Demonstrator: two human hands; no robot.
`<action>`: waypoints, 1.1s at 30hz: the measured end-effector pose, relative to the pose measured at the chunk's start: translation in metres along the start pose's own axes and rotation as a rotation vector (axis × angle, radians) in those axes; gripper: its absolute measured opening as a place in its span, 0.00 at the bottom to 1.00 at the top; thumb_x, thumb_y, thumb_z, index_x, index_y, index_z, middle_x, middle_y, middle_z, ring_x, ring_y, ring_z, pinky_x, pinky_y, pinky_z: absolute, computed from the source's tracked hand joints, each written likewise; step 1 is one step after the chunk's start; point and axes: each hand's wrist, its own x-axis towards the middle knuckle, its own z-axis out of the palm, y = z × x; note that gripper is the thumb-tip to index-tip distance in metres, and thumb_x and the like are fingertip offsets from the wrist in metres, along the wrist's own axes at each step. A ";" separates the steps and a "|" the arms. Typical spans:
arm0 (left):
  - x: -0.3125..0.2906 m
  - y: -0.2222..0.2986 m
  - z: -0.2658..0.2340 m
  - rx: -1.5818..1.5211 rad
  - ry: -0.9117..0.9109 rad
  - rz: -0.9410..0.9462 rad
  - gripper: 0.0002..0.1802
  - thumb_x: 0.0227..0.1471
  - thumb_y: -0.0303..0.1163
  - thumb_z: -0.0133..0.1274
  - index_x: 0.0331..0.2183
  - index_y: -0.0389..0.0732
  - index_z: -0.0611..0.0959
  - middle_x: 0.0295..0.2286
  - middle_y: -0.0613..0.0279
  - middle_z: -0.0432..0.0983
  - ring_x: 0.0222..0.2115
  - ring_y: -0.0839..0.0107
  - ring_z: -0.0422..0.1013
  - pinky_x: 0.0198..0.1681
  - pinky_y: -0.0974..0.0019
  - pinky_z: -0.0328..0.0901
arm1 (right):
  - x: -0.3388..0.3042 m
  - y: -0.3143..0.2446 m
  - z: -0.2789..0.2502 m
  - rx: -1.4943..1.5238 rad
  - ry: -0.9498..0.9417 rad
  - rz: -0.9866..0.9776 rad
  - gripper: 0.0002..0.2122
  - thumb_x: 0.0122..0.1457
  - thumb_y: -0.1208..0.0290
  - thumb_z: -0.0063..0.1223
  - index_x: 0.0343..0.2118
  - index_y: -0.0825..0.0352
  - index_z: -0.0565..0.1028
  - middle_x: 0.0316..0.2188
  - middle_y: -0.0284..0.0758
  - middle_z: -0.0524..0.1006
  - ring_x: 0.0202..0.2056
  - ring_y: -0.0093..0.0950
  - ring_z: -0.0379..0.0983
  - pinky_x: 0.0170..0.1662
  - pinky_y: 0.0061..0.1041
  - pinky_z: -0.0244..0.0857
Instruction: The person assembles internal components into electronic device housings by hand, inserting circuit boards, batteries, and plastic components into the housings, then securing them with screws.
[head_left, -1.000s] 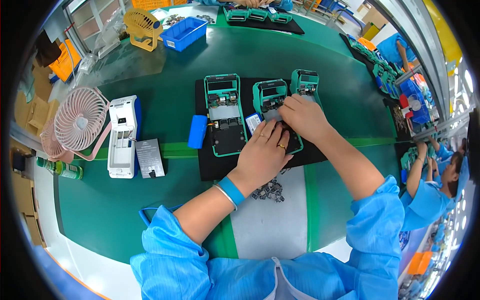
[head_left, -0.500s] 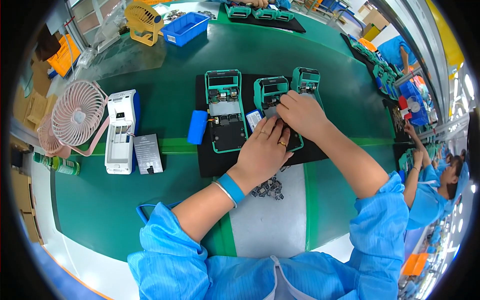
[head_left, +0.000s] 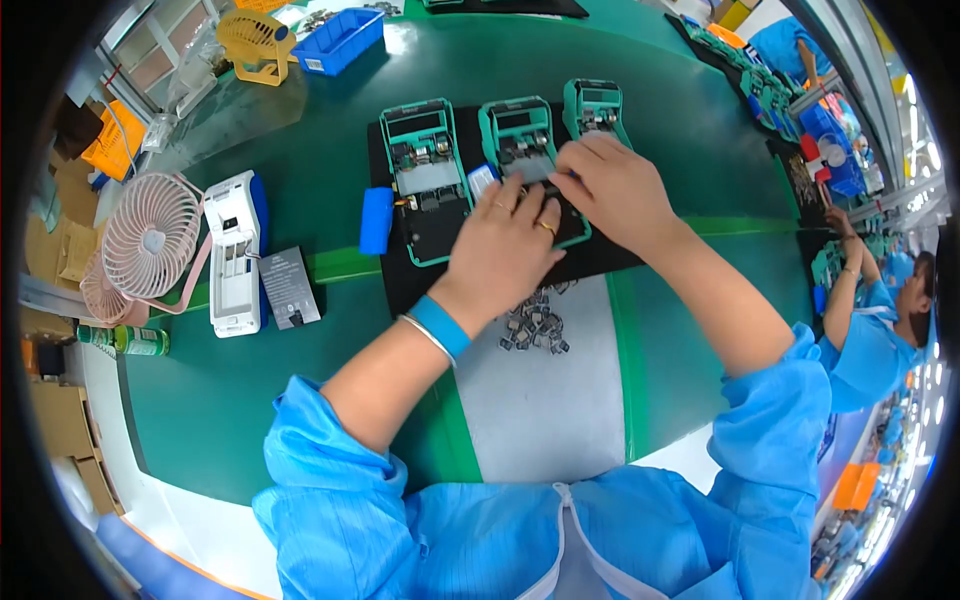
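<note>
While L hand (head_left: 508, 248) lies part-spread over the mid teal housing (head_left: 527, 166), upper ctr of frame, R hand (head_left: 618, 192) curls in close, both holds hidden, prob. mid-fitting, next move needing steady bracing.

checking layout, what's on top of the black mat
Three green housings, a blue block between two, another at the left edge. The left hand and right hand hide parts of the middle and right housings.

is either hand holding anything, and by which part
Cannot be told: the left hand lies over the lower part of the middle green housing, the right hand is at its right side, hiding any grip.
</note>
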 end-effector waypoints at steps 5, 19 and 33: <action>-0.008 -0.021 -0.008 -0.039 -0.065 0.045 0.28 0.54 0.44 0.57 0.54 0.41 0.77 0.55 0.55 0.70 0.61 0.52 0.59 0.64 0.47 0.56 | -0.087 -0.044 -0.026 0.452 -0.238 0.099 0.04 0.56 0.71 0.59 0.31 0.62 0.75 0.27 0.35 0.72 0.33 0.38 0.72 0.35 0.36 0.68; -0.005 -0.014 -0.007 -0.016 -0.075 0.048 0.27 0.55 0.43 0.57 0.53 0.41 0.76 0.55 0.54 0.70 0.62 0.53 0.59 0.65 0.49 0.54 | -0.145 -0.068 -0.014 0.433 -0.365 0.310 0.04 0.57 0.70 0.57 0.32 0.63 0.75 0.32 0.34 0.75 0.36 0.37 0.74 0.37 0.35 0.70; -0.001 -0.011 -0.014 0.029 -0.068 0.073 0.26 0.55 0.42 0.57 0.52 0.40 0.77 0.54 0.53 0.70 0.60 0.52 0.61 0.65 0.50 0.54 | -0.169 -0.049 -0.013 0.241 -0.092 -0.069 0.11 0.47 0.71 0.56 0.35 0.64 0.78 0.32 0.29 0.75 0.39 0.29 0.73 0.36 0.28 0.71</action>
